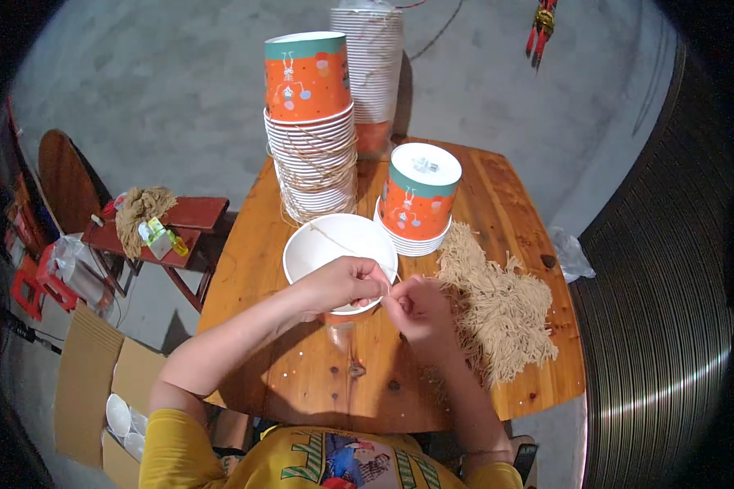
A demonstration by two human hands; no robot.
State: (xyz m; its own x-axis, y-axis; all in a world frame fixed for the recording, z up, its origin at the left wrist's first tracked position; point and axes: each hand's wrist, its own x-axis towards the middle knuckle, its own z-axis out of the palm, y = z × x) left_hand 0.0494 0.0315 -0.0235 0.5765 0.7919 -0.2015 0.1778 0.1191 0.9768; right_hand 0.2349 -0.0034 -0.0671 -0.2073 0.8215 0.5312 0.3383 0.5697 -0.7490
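A white-lined paper bucket (302,259) stands mouth up at the middle of the wooden table, its outside orange low down. Over its near right rim, my left hand (349,282) is closed in a pinch on a thin tan string (331,240), which runs across the bucket's mouth. Close against it, my right hand (421,314) is also closed, fingertips pinching the string by the rim. The exact spot where the fingers meet is partly hidden. Right of my right hand lies a heap of cut tan strings (501,314).
Behind the bucket rises a stack of upturned paper buckets (310,159) draped with strings. A taller stack (369,73) stands behind it, a shorter one (420,191) to the right. A red bench (200,216) and an open carton (90,383) are at left, a ribbed shutter (661,285) at right.
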